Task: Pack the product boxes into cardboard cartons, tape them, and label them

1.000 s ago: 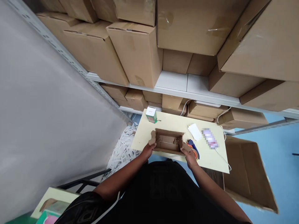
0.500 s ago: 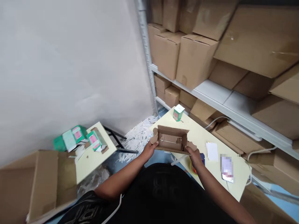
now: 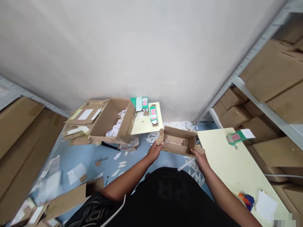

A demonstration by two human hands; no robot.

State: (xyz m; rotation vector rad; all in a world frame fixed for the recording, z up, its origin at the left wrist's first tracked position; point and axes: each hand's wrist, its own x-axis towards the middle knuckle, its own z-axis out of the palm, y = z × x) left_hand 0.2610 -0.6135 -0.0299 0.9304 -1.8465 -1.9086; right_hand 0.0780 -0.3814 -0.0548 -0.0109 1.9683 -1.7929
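Holding one open-top cardboard box (image 3: 176, 141) up in front of the black shirt (image 3: 170, 192), over the floor (image 3: 94, 157) and just beside the right counter (image 3: 227, 164). Left hand (image 3: 155, 152): grip narrow, pinching the near-left corner by a torn flap (image 3: 161, 132). Right hand (image 3: 200, 158): grip narrow too, near-right corner by the other torn flap (image 3: 200, 149). Flap count visible: two, one per short end. One pale strip (image 3: 186, 164) under the right corner; can't tell if it's attached.

Right counter carries one green box (image 3: 234, 137) with a white top face, one orange-and-blue tape dispenser (image 3: 248, 200) partly behind the right forearm (image 3: 220, 184), one bit of white paper (image 3: 266, 205) (sheet or stack, can't tell). Far counter (image 3: 139, 128), by the wall (image 3: 142, 47): four greenish boxes (image 3: 153, 113), three side by side at the back, one apart, nearer. Left of it, one big carton (image 3: 129, 126), top open, white shreds (image 3: 117, 125) inside; then one pile of flattened cardboard (image 3: 77, 121), two white labels (image 3: 85, 114) on its top piece. Racks (image 3: 260, 98): two, one each side, brown cardboard on both, blurred. Paper scraps (image 3: 76, 174) on the floor: many, too blurred to count.
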